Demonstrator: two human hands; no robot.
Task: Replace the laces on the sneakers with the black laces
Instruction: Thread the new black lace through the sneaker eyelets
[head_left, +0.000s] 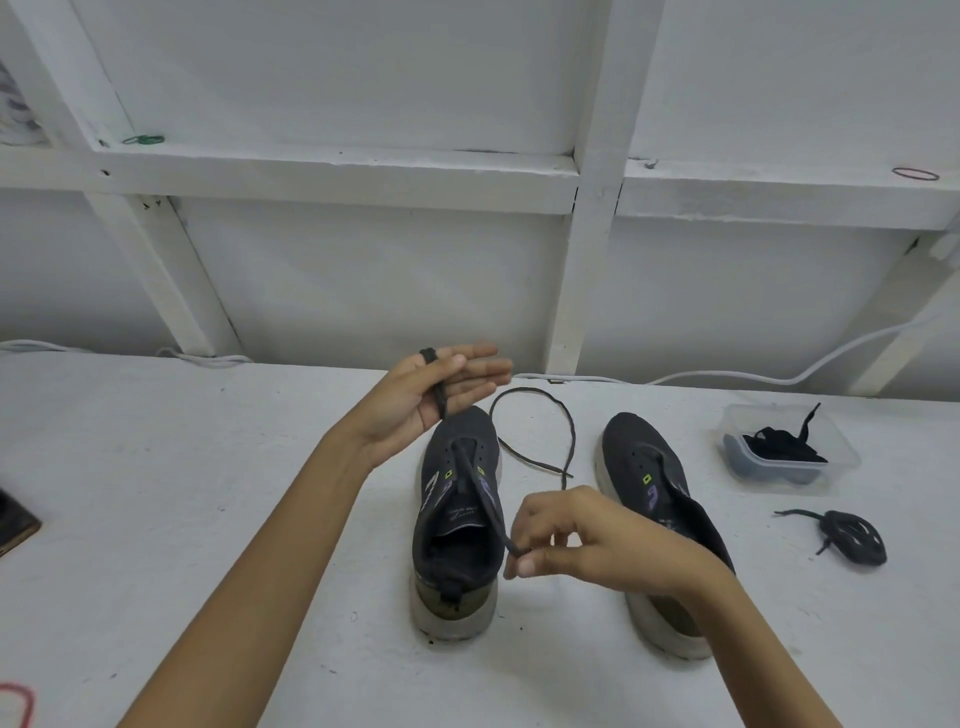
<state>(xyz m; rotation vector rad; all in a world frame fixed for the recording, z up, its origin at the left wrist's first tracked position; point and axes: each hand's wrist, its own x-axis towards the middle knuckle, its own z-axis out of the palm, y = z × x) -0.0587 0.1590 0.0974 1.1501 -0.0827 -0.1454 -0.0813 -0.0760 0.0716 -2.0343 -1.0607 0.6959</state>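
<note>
The white worktop (208, 467) carries everything. The first sneaker (457, 525) stands mid-worktop, toe pointing away from the person. The second sneaker (660, 519) stands to its right, near but apart, with bare eyelets, seemingly waiting its turn.

Above the first sneaker's toe the left hand (421, 400) is raised. Its fingers are mostly stretched out, with one digit hooked through a turn of the dark lace (492, 512), which runs taut down to the front eyelets. Right of the first sneaker's heel, the right hand (587, 540) pinches the other run of lace between thumb and forefinger. The two pulls probably even out the ends.

Far right of the first sneaker, a clear tub (839, 457) keeps black laces (779, 441) handy. Nearer the person lies a coiled lace (852, 538), likely set aside. Slack lace loops on the worktop just right of the first sneaker's toe.
</note>
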